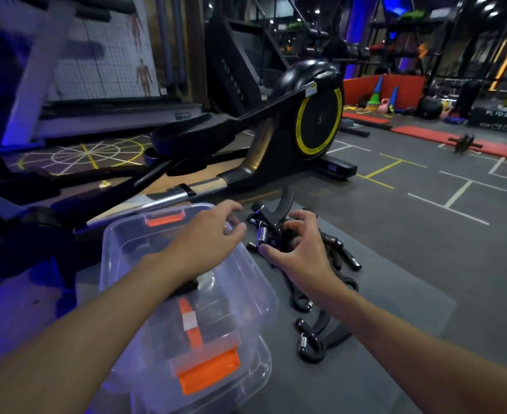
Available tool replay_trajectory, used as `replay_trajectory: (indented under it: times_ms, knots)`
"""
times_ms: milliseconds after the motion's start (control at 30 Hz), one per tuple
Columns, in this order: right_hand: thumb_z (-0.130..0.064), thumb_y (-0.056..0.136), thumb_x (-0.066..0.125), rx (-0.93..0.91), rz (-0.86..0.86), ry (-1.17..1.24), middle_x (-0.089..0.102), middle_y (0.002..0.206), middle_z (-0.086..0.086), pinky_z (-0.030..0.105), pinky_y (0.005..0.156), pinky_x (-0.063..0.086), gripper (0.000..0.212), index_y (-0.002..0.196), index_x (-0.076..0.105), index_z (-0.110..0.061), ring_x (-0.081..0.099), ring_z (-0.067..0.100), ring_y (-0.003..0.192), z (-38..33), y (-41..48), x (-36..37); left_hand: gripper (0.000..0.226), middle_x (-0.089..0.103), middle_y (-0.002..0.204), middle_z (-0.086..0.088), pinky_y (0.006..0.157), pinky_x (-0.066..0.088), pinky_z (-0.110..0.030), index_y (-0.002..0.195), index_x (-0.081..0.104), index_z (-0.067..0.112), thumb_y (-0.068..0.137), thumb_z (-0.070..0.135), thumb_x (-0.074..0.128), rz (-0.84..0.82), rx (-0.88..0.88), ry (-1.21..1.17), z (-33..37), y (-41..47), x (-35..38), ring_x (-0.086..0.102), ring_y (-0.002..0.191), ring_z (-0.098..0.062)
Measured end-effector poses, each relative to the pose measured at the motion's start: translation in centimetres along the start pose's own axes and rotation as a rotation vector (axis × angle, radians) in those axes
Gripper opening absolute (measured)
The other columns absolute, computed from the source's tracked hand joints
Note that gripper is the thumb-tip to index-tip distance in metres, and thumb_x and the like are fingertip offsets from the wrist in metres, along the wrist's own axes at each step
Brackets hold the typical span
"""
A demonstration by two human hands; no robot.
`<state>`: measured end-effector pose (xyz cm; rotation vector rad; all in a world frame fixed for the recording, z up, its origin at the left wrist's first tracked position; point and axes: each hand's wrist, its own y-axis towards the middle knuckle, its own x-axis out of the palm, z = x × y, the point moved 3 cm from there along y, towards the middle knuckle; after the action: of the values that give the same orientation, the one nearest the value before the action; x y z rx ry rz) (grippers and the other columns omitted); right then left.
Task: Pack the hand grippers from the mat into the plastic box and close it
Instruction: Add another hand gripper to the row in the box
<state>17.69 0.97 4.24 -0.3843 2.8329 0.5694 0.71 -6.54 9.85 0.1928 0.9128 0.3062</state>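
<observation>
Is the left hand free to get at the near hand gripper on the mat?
Probably yes: the left hand is open and empty above the box, and the near hand gripper lies uncovered on the mat beside it.

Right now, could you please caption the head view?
Right hand grips a hand gripper; left hand hovers over the plastic box.

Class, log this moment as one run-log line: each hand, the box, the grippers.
left hand: open, above plastic box | right hand: grips hand gripper | other grippers: on mat
</observation>
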Motion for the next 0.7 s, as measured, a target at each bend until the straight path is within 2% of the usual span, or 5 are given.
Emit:
replay_trajectory:
  times_ms: [67,200,367,567,700]
  knots:
    - [-0.040,0.057,0.086,-0.057,-0.045,-0.008,0.060,0.103,-0.009,0.049,0.074,0.057,0.068,0.106,0.040,-0.045,0.062,0.018,0.086,-1.9,0.4,1.0,0.035,0.062,0.101,0.015,0.089,0.051,-0.034,0.128,0.054,0.024,0.094,0.030,0.058,0.070,-0.020,-0.086,-0.1,0.1,-1.6,0.064,0.090,-0.009]
    - [-0.025,0.064,0.087,-0.151,-0.137,-0.007,0.059,0.099,-0.008,0.031,0.068,0.050,0.067,0.108,0.040,-0.041,0.051,0.000,0.069,-5.3,0.6,2.6,0.021,0.069,0.093,0.000,0.063,0.049,-0.025,0.112,0.058,0.026,0.092,0.024,0.063,0.145,-0.046,-0.319,-1.0,0.1,-3.9,0.069,0.068,-0.014]
    - [-0.013,0.068,0.086,-0.200,-0.213,0.079,0.059,0.094,-0.003,0.022,0.065,0.044,0.062,0.110,0.043,-0.030,0.048,0.000,0.067,-7.6,-0.1,5.5,0.023,0.064,0.072,-0.002,0.053,0.045,-0.016,0.113,0.061,0.013,0.091,0.013,0.067,0.264,-0.066,-0.424,-1.8,-0.7,-6.1,0.060,0.056,-0.013]
    - [-0.009,0.072,0.082,-0.206,-0.334,0.096,0.059,0.104,0.003,0.032,0.069,0.054,0.069,0.125,0.040,-0.024,0.060,0.018,0.082,-8.3,-0.9,9.0,0.012,0.062,0.065,-0.002,0.053,0.044,-0.020,0.100,0.065,0.005,0.090,0.009,0.067,0.250,-0.078,-0.361,-4.4,-2.0,-8.2,0.059,0.053,-0.014]
    - [-0.008,0.080,0.076,-0.134,-0.388,0.110,0.063,0.105,-0.002,0.031,0.070,0.057,0.078,0.140,0.030,-0.028,0.066,0.017,0.075,-8.1,1.1,9.3,0.009,0.062,0.077,-0.004,0.069,0.054,-0.037,0.096,0.066,0.019,0.088,0.016,0.068,0.186,-0.014,-0.164,-6.5,-3.4,-9.5,0.062,0.071,-0.028]
